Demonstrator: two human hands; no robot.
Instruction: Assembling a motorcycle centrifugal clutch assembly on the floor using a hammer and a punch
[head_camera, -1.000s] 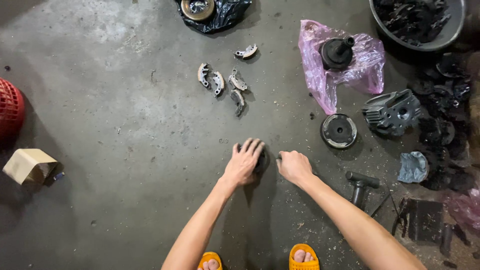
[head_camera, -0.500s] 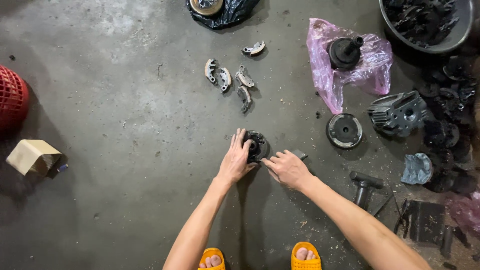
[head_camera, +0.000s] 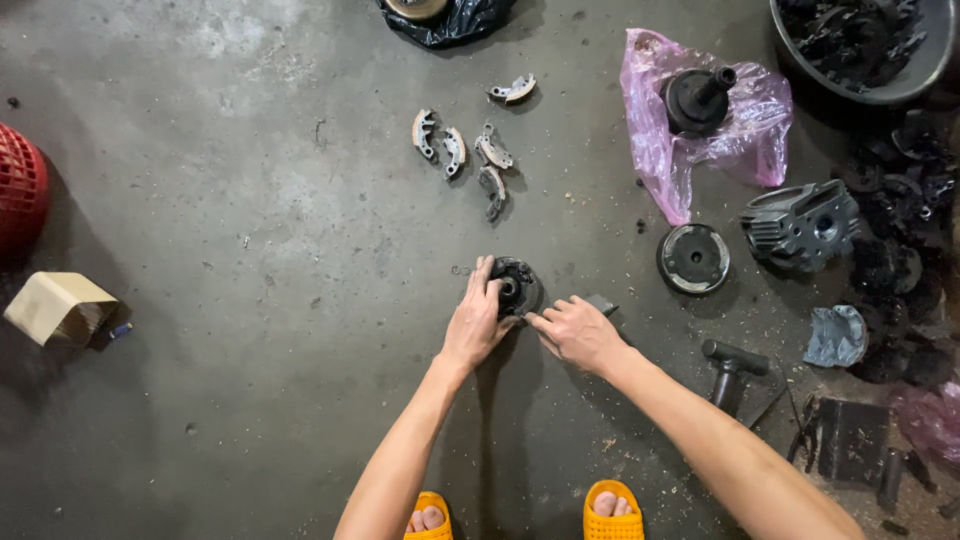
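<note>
A dark round metal part with a hub in its middle lies on the concrete floor. My left hand rests on its left side, fingers curled over the rim and the hub. My right hand is just right of it, fingers closed around a small dark tool whose end sticks out past the knuckles; the index finger points at the part's lower edge. Several curved grey shoe pieces lie further away on the floor.
A pink plastic bag holds a black pulley-like part. A black disc, a finned engine piece, a basin of dark parts, a hammer-like tool, a cardboard box and a red basket surround me.
The left hand lay flat over the part a second ago; it has shifted to the left side, exposing the hub. The right hand has moved closer to the part.
</note>
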